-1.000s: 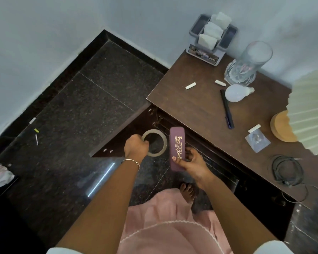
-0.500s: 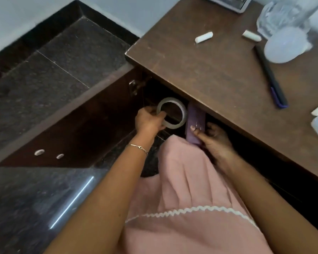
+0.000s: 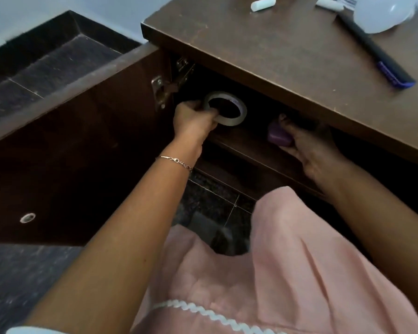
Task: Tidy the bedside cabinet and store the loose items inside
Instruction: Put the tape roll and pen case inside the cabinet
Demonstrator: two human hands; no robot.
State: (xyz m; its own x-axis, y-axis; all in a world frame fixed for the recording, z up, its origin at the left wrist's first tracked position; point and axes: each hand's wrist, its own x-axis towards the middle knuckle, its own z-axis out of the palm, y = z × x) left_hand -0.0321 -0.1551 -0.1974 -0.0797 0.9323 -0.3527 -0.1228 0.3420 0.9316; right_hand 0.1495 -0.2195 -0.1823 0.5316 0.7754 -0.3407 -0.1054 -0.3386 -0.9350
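Observation:
The dark wooden bedside cabinet (image 3: 263,56) stands with its door (image 3: 82,145) swung open to the left. My left hand (image 3: 194,121) grips a roll of clear tape (image 3: 237,116) just inside the cabinet opening, above the inner shelf (image 3: 246,145). My right hand (image 3: 309,148) holds the purple glasses case (image 3: 276,135) on that shelf; most of the case is hidden under the cabinet top and behind my fingers.
On the cabinet top lie a dark pen with a blue cap (image 3: 374,51), two short white sticks (image 3: 262,3), and a white bulb (image 3: 384,13) at the frame's upper edge. My pink skirt (image 3: 263,273) fills the lower foreground over the dark tiled floor (image 3: 29,280).
The view has closed in on the cabinet. Both hands have moved deeper into the opening, the tape with the left hand and the case further under the top with the right.

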